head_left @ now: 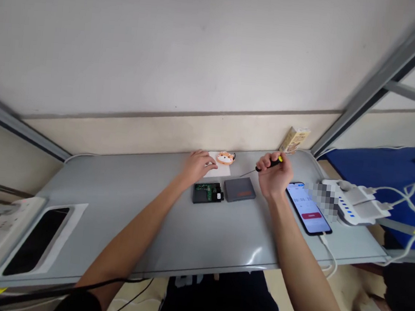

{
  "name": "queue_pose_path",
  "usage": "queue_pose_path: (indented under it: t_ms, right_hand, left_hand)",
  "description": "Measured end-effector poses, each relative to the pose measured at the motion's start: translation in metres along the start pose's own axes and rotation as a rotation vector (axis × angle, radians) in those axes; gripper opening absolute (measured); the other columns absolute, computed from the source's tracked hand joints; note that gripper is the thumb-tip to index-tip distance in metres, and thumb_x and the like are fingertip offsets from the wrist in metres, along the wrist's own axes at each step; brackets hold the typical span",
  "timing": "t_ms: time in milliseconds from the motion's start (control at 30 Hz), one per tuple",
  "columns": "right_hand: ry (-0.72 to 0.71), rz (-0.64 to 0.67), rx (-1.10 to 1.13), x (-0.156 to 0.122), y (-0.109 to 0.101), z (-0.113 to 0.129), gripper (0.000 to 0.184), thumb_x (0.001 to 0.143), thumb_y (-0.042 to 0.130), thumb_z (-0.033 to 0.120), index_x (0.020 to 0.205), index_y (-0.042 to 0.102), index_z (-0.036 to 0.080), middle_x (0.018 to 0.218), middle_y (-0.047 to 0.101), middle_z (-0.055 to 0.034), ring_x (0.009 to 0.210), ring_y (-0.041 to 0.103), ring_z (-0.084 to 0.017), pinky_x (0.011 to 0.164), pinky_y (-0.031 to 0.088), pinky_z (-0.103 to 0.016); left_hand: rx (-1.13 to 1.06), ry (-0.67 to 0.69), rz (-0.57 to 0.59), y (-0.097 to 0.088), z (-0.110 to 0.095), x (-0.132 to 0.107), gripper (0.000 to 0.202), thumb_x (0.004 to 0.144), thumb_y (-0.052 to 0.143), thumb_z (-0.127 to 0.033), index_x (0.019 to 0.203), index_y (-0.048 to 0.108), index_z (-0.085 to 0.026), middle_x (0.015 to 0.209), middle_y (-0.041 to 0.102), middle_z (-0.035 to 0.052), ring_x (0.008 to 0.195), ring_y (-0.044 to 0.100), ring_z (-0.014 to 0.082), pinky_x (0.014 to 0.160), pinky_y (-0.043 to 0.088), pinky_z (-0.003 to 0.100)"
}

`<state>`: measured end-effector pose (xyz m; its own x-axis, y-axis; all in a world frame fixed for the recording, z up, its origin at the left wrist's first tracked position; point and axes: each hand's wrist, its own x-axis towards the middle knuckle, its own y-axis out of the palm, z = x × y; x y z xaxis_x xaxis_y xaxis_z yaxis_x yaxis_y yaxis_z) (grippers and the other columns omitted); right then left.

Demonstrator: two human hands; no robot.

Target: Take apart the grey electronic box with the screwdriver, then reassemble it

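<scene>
Far left: dark-screened phone (37, 242) on white sheet (61, 233). Left hand (196, 166) at white paper (224, 171), fingers bent; can't tell if anything's pinched. Just nearer: dark case with exposed green circuit board (210, 192). Orange fox-face item (225, 158) on paper. Flat gray cover (240, 189) right beside board. Right hand (275, 177) gripping black-yellow screwdriver (275, 162), shaft pointing left above cover's far edge. Timer phone (307, 208) right of wrist.
</scene>
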<state>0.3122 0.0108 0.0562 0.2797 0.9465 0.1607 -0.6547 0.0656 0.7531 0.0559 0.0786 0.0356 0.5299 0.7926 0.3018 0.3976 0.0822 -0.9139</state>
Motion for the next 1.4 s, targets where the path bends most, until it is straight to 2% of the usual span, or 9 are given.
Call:
queue_pose_path:
  t_ms: [133, 333, 567, 667, 767, 967, 1100, 1267, 1400]
  right_hand:
    - [-0.026, -0.022, -0.037, 0.003, -0.004, -0.004, 0.031, 0.094, 0.050, 0.043, 0.071, 0.043, 0.023, 0.064, 0.032, 0.0035, 0.054, 0.036, -0.011, 0.053, 0.037, -0.025]
    - [-0.087, -0.017, -0.169, 0.004, -0.003, -0.014, 0.035, 0.092, 0.051, 0.049, 0.070, 0.043, 0.023, 0.066, 0.031, 0.0031, 0.054, 0.034, -0.013, 0.050, 0.031, -0.027]
    - [-0.253, -0.050, -0.605, -0.001, -0.009, -0.016, 0.040, 0.100, 0.043, 0.049, 0.070, 0.051, 0.023, 0.062, 0.043, 0.0012, 0.056, 0.038, -0.015, 0.056, 0.030, -0.031]
    - [-0.315, 0.061, -0.858, -0.008, -0.008, -0.009, 0.041, 0.103, 0.040, 0.044, 0.070, 0.054, 0.023, 0.065, 0.046, 0.0006, 0.062, 0.044, -0.015, 0.063, 0.034, -0.032]
    - [-0.304, 0.213, -1.167, -0.012, -0.005, -0.002, 0.036, 0.103, 0.043, 0.038, 0.075, 0.059, 0.022, 0.069, 0.053, 0.0005, 0.066, 0.049, -0.016, 0.067, 0.035, -0.032]
    - [-0.112, 0.398, -1.635, -0.009, -0.015, -0.012, 0.016, 0.096, 0.052, 0.033, 0.091, 0.065, 0.024, 0.093, 0.072, -0.0034, 0.081, 0.062, -0.020, 0.072, 0.039, -0.032]
    - [-0.074, 0.451, -1.708, -0.007, -0.025, -0.023, 0.012, 0.092, 0.056, 0.028, 0.094, 0.066, 0.023, 0.095, 0.073, -0.0064, 0.082, 0.063, -0.022, 0.072, 0.040, -0.032]
    - [-0.080, 0.480, -1.722, -0.009, -0.025, -0.027, 0.015, 0.096, 0.053, 0.031, 0.099, 0.066, 0.023, 0.098, 0.071, -0.0069, 0.085, 0.063, -0.021, 0.077, 0.041, -0.032]
    - [-0.132, 0.479, -1.740, -0.013, -0.020, -0.034, 0.019, 0.100, 0.052, 0.036, 0.099, 0.065, 0.023, 0.098, 0.069, -0.0076, 0.086, 0.063, -0.023, 0.078, 0.041, -0.033]
  left_hand:
    - [0.019, -0.004, 0.038, 0.012, 0.007, 0.014, 0.017, 0.097, 0.070, -0.038, 0.098, 0.080, -0.025, 0.097, 0.067, 0.0043, 0.102, 0.061, 0.0235, 0.091, 0.041, 0.037]
    - [0.016, -0.008, 0.128, 0.015, 0.010, 0.010, 0.015, 0.096, 0.070, -0.035, 0.095, 0.079, -0.024, 0.106, 0.071, 0.0041, 0.102, 0.065, 0.0236, 0.095, 0.044, 0.039]
    - [-0.069, 0.048, 0.137, -0.004, -0.024, -0.046, 0.043, 0.098, 0.065, -0.050, 0.134, 0.064, -0.028, 0.138, 0.064, 0.0061, 0.128, 0.058, 0.0269, 0.110, 0.041, 0.043]
    - [-0.111, 0.087, 0.200, 0.000, -0.038, -0.079, 0.061, 0.091, 0.073, -0.052, 0.145, 0.054, -0.030, 0.148, 0.058, 0.0063, 0.133, 0.054, 0.0289, 0.114, 0.038, 0.046]
    - [-0.132, 0.048, 0.188, 0.005, -0.038, -0.093, 0.054, 0.097, 0.069, -0.043, 0.146, 0.052, -0.031, 0.149, 0.057, 0.0058, 0.136, 0.053, 0.0278, 0.118, 0.034, 0.048]
    - [-0.260, -0.058, 0.150, 0.002, -0.028, -0.086, 0.054, 0.089, 0.077, -0.027, 0.139, 0.058, -0.033, 0.141, 0.061, 0.0045, 0.134, 0.053, 0.0283, 0.120, 0.033, 0.050]
    - [-0.353, -0.094, 0.130, -0.009, -0.032, -0.083, 0.053, 0.086, 0.079, -0.025, 0.135, 0.060, -0.034, 0.137, 0.061, 0.0040, 0.131, 0.053, 0.0276, 0.117, 0.037, 0.048]
    - [-0.339, 0.054, 0.111, -0.019, -0.049, -0.096, 0.050, 0.088, 0.077, -0.029, 0.136, 0.061, -0.035, 0.139, 0.058, 0.0056, 0.129, 0.053, 0.0269, 0.116, 0.039, 0.046]
    - [-0.270, 0.231, 0.253, -0.011, -0.059, -0.117, 0.047, 0.091, 0.076, -0.043, 0.135, 0.062, -0.036, 0.132, 0.063, 0.0060, 0.121, 0.056, 0.0266, 0.110, 0.044, 0.045]
